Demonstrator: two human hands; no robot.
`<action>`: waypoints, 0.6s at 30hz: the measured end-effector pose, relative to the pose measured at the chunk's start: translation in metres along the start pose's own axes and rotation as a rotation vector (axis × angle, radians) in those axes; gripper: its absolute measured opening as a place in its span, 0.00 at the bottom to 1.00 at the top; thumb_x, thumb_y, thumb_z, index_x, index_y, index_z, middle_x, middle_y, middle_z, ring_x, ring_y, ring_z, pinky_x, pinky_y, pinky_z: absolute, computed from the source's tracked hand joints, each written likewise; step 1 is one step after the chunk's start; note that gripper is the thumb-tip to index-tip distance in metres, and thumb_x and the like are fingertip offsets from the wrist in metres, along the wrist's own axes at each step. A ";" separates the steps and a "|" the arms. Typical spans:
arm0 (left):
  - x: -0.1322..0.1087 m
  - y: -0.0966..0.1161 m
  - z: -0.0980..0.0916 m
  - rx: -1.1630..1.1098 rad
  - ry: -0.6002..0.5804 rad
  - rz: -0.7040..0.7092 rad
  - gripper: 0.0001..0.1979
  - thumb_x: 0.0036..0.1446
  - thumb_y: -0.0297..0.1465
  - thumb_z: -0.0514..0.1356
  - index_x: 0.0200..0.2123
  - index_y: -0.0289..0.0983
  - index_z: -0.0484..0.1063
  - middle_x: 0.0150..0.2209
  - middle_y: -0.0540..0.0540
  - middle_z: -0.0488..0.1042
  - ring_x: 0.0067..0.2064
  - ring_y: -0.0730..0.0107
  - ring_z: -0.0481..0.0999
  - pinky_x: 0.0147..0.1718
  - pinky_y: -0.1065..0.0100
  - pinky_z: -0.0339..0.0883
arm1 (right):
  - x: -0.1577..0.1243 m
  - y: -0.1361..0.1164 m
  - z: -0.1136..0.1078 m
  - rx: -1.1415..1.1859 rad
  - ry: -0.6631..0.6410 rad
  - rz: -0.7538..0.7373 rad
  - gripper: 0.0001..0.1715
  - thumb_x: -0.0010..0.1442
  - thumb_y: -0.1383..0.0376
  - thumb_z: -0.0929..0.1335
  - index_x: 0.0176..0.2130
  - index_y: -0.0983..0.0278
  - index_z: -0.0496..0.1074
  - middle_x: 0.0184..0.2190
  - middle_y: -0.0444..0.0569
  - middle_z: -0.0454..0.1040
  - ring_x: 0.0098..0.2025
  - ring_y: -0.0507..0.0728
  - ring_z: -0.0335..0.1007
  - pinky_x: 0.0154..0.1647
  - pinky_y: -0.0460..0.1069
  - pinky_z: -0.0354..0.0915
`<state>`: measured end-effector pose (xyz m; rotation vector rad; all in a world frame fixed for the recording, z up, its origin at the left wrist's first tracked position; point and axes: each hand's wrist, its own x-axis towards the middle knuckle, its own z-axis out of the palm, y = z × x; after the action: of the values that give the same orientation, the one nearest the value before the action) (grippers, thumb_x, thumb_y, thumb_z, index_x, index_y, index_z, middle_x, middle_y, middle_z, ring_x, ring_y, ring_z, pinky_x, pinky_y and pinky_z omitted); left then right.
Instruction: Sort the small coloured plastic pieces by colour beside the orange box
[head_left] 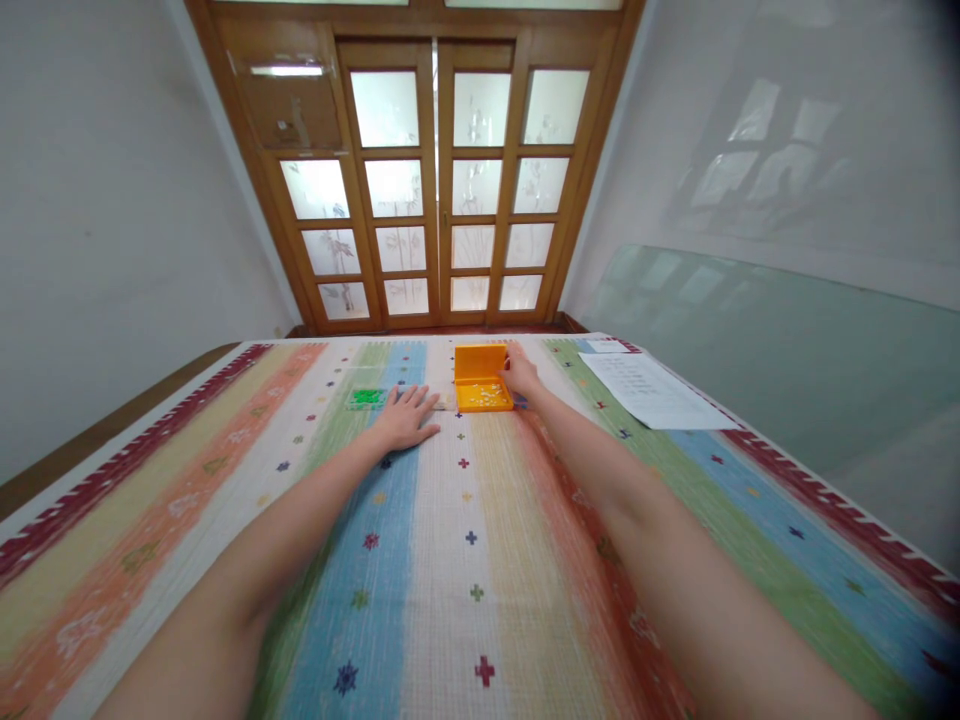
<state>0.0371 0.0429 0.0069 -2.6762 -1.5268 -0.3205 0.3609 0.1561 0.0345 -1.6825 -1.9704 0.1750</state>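
An orange hinged box point(481, 361) stands with its lid raised at the far middle of the table. Small white pieces point(489, 394) are scattered in its lower half; I cannot make out their kind. At the box's right side, my right hand point(523, 375) has its fingers closed on the edge near the lid. My left hand point(407, 417) lies flat on the cloth with fingers spread, left of the box. Just beyond its thumbless side is a clear container with green pieces point(367, 397), partly hidden by that hand.
A striped, patterned tablecloth point(442, 560) covers the table. Printed paper sheets point(652, 390) lie on the right side. Behind the table are wooden doors with glass panes point(472, 180). A pale glass panel point(780, 370) leans along the right wall.
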 end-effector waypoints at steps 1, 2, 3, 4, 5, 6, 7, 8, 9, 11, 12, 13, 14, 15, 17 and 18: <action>0.001 0.000 -0.003 0.000 0.008 0.006 0.35 0.68 0.54 0.55 0.73 0.47 0.60 0.75 0.39 0.57 0.76 0.41 0.53 0.73 0.36 0.37 | -0.004 0.002 -0.001 -0.015 -0.004 -0.001 0.21 0.63 0.64 0.68 0.55 0.59 0.74 0.46 0.51 0.82 0.46 0.62 0.78 0.49 0.52 0.71; 0.002 -0.001 -0.007 -0.002 0.026 0.008 0.35 0.68 0.53 0.54 0.72 0.47 0.61 0.75 0.40 0.57 0.76 0.42 0.53 0.73 0.37 0.37 | -0.008 0.006 -0.003 -0.018 -0.012 -0.025 0.19 0.63 0.64 0.67 0.54 0.60 0.75 0.46 0.51 0.82 0.47 0.62 0.78 0.49 0.51 0.71; 0.003 -0.004 -0.012 -0.005 0.059 0.001 0.34 0.69 0.53 0.54 0.72 0.47 0.61 0.75 0.40 0.58 0.76 0.43 0.53 0.73 0.38 0.38 | -0.012 0.009 -0.005 -0.018 -0.022 -0.077 0.17 0.64 0.64 0.67 0.52 0.60 0.76 0.47 0.51 0.82 0.47 0.62 0.78 0.49 0.51 0.70; 0.005 -0.009 -0.017 -0.006 0.103 -0.014 0.33 0.69 0.51 0.53 0.73 0.46 0.60 0.75 0.40 0.58 0.76 0.45 0.54 0.74 0.39 0.38 | -0.017 0.013 -0.008 -0.022 -0.030 -0.152 0.17 0.64 0.64 0.66 0.51 0.60 0.77 0.48 0.51 0.82 0.48 0.62 0.77 0.50 0.51 0.69; 0.006 -0.015 -0.022 -0.005 0.157 -0.047 0.33 0.70 0.50 0.53 0.73 0.45 0.60 0.74 0.40 0.59 0.75 0.45 0.54 0.74 0.40 0.39 | -0.021 0.017 -0.011 -0.035 -0.037 -0.229 0.18 0.64 0.64 0.66 0.52 0.60 0.77 0.50 0.51 0.81 0.51 0.61 0.76 0.53 0.51 0.69; 0.007 -0.023 -0.028 0.003 0.213 -0.094 0.32 0.70 0.48 0.53 0.72 0.44 0.60 0.74 0.38 0.60 0.75 0.45 0.55 0.74 0.40 0.39 | -0.025 0.021 -0.014 -0.063 -0.051 -0.294 0.20 0.64 0.65 0.66 0.54 0.60 0.77 0.52 0.52 0.81 0.53 0.62 0.75 0.56 0.52 0.67; 0.008 -0.032 -0.033 0.014 0.255 -0.133 0.31 0.71 0.46 0.53 0.71 0.42 0.62 0.73 0.38 0.61 0.74 0.45 0.56 0.74 0.40 0.40 | -0.029 0.025 -0.017 -0.105 -0.070 -0.345 0.23 0.63 0.66 0.66 0.56 0.59 0.77 0.55 0.53 0.80 0.55 0.62 0.74 0.59 0.54 0.65; 0.008 -0.042 -0.038 0.030 0.281 -0.169 0.29 0.70 0.45 0.53 0.70 0.42 0.64 0.73 0.37 0.62 0.74 0.45 0.57 0.73 0.40 0.40 | -0.032 0.027 -0.021 -0.147 -0.091 -0.387 0.25 0.63 0.67 0.65 0.57 0.59 0.77 0.56 0.53 0.79 0.57 0.63 0.72 0.63 0.56 0.63; 0.007 -0.052 -0.042 0.048 0.294 -0.212 0.28 0.70 0.44 0.54 0.68 0.41 0.67 0.72 0.37 0.62 0.73 0.45 0.58 0.73 0.40 0.41 | -0.035 0.029 -0.024 -0.184 -0.114 -0.421 0.26 0.63 0.68 0.64 0.58 0.59 0.77 0.56 0.54 0.79 0.59 0.63 0.71 0.65 0.57 0.61; 0.004 -0.069 -0.048 0.078 0.270 -0.276 0.28 0.69 0.45 0.55 0.67 0.41 0.68 0.70 0.36 0.65 0.72 0.44 0.60 0.72 0.39 0.44 | -0.041 0.027 -0.029 -0.209 -0.147 -0.461 0.26 0.66 0.68 0.63 0.59 0.59 0.78 0.56 0.55 0.79 0.60 0.64 0.70 0.67 0.58 0.59; 0.001 -0.075 -0.050 0.080 0.232 -0.278 0.28 0.69 0.45 0.55 0.67 0.40 0.68 0.69 0.37 0.67 0.71 0.45 0.62 0.71 0.40 0.47 | -0.046 0.024 -0.030 -0.195 -0.155 -0.469 0.25 0.67 0.67 0.63 0.59 0.60 0.78 0.56 0.56 0.78 0.60 0.64 0.70 0.67 0.58 0.60; -0.002 -0.079 -0.051 0.079 0.202 -0.262 0.29 0.69 0.46 0.55 0.68 0.40 0.67 0.69 0.38 0.67 0.70 0.46 0.63 0.71 0.43 0.50 | -0.051 0.020 -0.030 -0.173 -0.159 -0.472 0.25 0.69 0.65 0.62 0.61 0.60 0.77 0.57 0.56 0.78 0.60 0.64 0.70 0.66 0.57 0.61; -0.005 -0.082 -0.051 0.079 0.190 -0.248 0.30 0.69 0.46 0.55 0.68 0.41 0.67 0.69 0.38 0.68 0.70 0.47 0.64 0.70 0.45 0.52 | -0.056 0.015 -0.029 -0.148 -0.159 -0.471 0.25 0.71 0.62 0.62 0.63 0.59 0.75 0.58 0.56 0.77 0.61 0.64 0.70 0.66 0.58 0.62; -0.008 -0.083 -0.050 0.078 0.186 -0.236 0.30 0.69 0.47 0.54 0.68 0.41 0.67 0.69 0.38 0.68 0.69 0.47 0.65 0.70 0.47 0.53 | -0.063 0.010 -0.027 -0.131 -0.157 -0.483 0.27 0.72 0.60 0.62 0.66 0.57 0.72 0.61 0.55 0.75 0.62 0.64 0.69 0.66 0.58 0.62; -0.015 -0.081 -0.047 0.076 0.192 -0.240 0.31 0.70 0.49 0.53 0.69 0.40 0.67 0.67 0.37 0.70 0.68 0.46 0.67 0.68 0.48 0.56 | -0.077 -0.001 -0.020 -0.146 -0.172 -0.529 0.31 0.73 0.54 0.63 0.71 0.54 0.65 0.68 0.54 0.68 0.67 0.65 0.64 0.69 0.60 0.58; -0.019 -0.079 -0.044 0.071 0.180 -0.249 0.31 0.70 0.49 0.52 0.69 0.39 0.67 0.66 0.36 0.71 0.67 0.46 0.68 0.67 0.48 0.57 | -0.084 -0.005 -0.016 -0.169 -0.185 -0.543 0.33 0.73 0.52 0.63 0.73 0.52 0.61 0.70 0.54 0.66 0.69 0.66 0.62 0.70 0.61 0.57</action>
<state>-0.0471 0.0611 0.0406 -2.3334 -1.7777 -0.4920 0.3703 0.0718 0.0237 -1.1951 -2.5634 -0.0403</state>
